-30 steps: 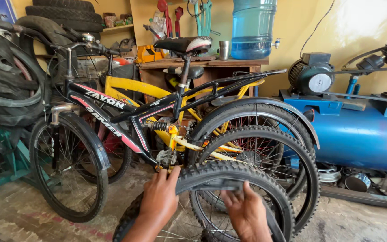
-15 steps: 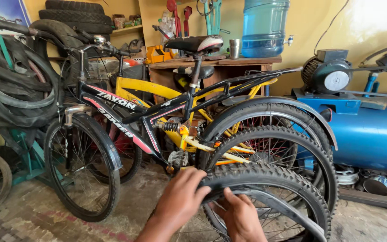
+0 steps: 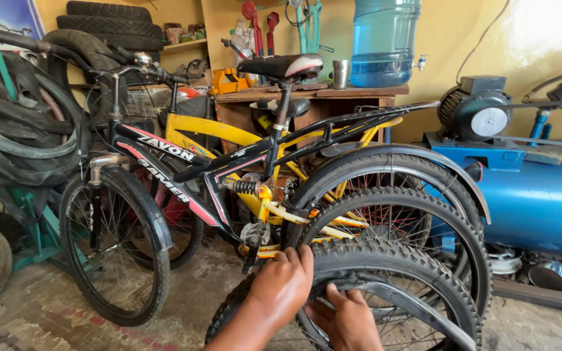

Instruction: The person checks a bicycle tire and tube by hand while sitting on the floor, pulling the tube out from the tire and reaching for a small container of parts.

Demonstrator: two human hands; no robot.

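Both hands grip the knobby tyre point(image 3: 385, 260): left hand point(image 3: 281, 286) fingers curled over the tread, right hand point(image 3: 346, 318) inside (bead unseated). Next, your thumbs must press the bead onto the rim.

Hands point(image 3: 307, 302) on tyre point(image 3: 391, 260) – bicycle point(image 3: 229, 169) behind, compressor tank point(image 3: 535, 201) right.

Left hand point(image 3: 285, 281) shifted along knobby tyre point(image 3: 385, 260); right hand point(image 3: 345, 317) now under tread, gripping bead.

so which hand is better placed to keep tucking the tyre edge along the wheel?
Probably right hand: it sits under the tyre at its loose inner edge. Left hand grips over the tread, steadying.
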